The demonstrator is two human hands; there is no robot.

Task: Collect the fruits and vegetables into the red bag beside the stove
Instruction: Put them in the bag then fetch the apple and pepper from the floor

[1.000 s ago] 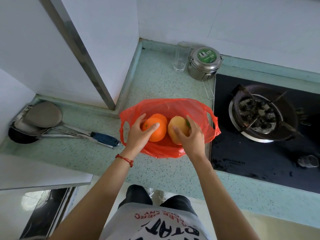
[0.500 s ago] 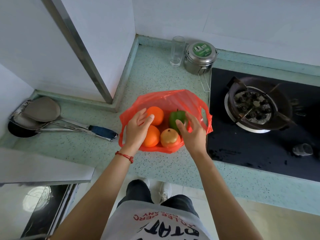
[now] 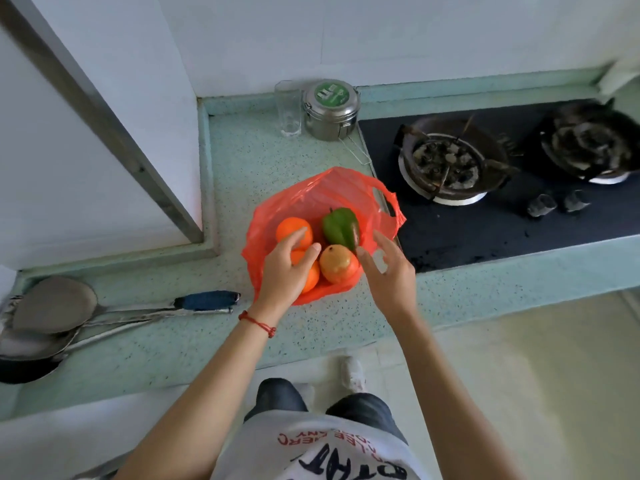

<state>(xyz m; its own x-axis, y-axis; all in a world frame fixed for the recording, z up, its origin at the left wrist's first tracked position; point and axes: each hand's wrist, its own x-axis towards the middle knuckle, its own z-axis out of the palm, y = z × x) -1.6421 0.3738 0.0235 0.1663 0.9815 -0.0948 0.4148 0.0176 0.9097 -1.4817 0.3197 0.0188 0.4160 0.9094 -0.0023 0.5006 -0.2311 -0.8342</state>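
Note:
The red plastic bag (image 3: 311, 195) lies open on the green counter, just left of the stove (image 3: 485, 216). Inside it are an orange (image 3: 291, 228), a second orange (image 3: 311, 277) partly under my hand, a green bell pepper (image 3: 337, 225) and a yellow-red pomegranate-like fruit (image 3: 337, 263). My left hand (image 3: 285, 268) hovers over the near oranges with fingers spread, holding nothing. My right hand (image 3: 389, 271) is at the bag's right rim, fingers apart and slightly blurred, also holding nothing.
A clear glass (image 3: 288, 109) and a steel lidded tin (image 3: 330, 110) stand at the back of the counter. Pans and a blue-handled utensil (image 3: 207, 301) lie at the left. A wall corner with a metal strip (image 3: 104, 116) juts out at left. Two burners sit on the stove.
Both hands have let go of the fruit and drawn back from the bag's mouth. The view has shifted, showing more of the stove at right.

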